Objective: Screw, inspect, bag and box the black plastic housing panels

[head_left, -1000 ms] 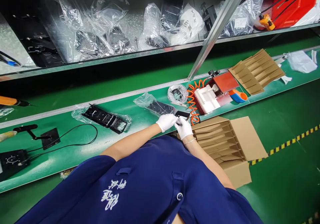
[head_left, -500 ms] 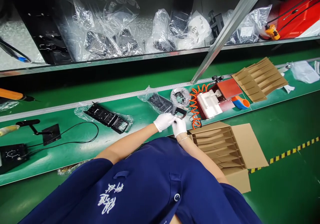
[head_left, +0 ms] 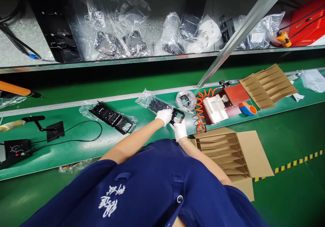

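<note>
A long black plastic housing with a rectangular window at one end lies in front of me, its far part over or in a clear plastic bag. My left hand, in a white glove, is closed around its middle. My right hand, also gloved, has its fingers closed at the near edge of the window end. Whether a small part is between those fingers I cannot make out. A similar black housing rests on another clear bag to the left.
Right of my hands are a bag of small black parts, a coiled orange air hose, a white fixture and a blue-orange tape dispenser. An open carton with dividers stands below the bench edge. A metal post rises behind.
My hands have moved apart, the left one slightly up the housing and the right one lower. The housing's window end has turned and shows more fully. The camera view has shifted a little.
</note>
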Motion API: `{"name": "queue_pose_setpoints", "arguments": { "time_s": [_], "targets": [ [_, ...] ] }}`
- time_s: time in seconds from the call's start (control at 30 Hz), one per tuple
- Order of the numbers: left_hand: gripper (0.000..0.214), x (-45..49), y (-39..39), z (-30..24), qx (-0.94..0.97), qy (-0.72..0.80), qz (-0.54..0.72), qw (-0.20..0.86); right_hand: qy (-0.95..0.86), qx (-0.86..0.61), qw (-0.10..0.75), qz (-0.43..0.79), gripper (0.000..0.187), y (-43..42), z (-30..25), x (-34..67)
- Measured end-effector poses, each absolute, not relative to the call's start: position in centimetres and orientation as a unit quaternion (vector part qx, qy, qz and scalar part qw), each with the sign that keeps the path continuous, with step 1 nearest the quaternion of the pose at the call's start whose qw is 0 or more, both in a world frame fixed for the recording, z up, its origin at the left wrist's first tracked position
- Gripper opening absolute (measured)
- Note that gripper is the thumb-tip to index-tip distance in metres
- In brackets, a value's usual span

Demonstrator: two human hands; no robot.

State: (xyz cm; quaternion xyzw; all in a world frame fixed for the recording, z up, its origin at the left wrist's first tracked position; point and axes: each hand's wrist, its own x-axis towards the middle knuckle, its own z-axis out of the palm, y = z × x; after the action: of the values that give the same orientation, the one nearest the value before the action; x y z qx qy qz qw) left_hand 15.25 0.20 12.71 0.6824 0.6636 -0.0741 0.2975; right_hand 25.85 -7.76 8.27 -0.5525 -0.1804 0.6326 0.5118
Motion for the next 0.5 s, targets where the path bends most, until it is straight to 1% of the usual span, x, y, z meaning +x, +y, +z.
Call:
{"name": "queue_pose_setpoints", "arguments": {
  "time_s": [0.13, 0.3, 0.4, 0.5],
  "targets": [
    [0.034, 14.3, 0.4, 13.9, 0.706, 0.648, -0.031, 0.285, -0.165, -0.574, 0.498, 0.629, 0.038, -6.8, 9.2, 26.2],
    [0.028, 14.4, -3.2, 14.9, 0.729, 0.612, -0.001, 0.306, -0.143, -0.580, 0.501, 0.627, 0.031, -5.9, 10.2, 26.7],
    [0.034, 14.8, -3.7, 15.5, 0.728, 0.614, 0.040, 0.302, -0.165, -0.571, 0.502, 0.629, 0.028, -5.9, 10.9, 25.6],
    [0.039, 15.1, -2.2, 16.7, 0.718, 0.627, 0.096, 0.286, -0.224, -0.554, 0.498, 0.628, 0.028, -5.2, 12.2, 24.5]
  ]
}}
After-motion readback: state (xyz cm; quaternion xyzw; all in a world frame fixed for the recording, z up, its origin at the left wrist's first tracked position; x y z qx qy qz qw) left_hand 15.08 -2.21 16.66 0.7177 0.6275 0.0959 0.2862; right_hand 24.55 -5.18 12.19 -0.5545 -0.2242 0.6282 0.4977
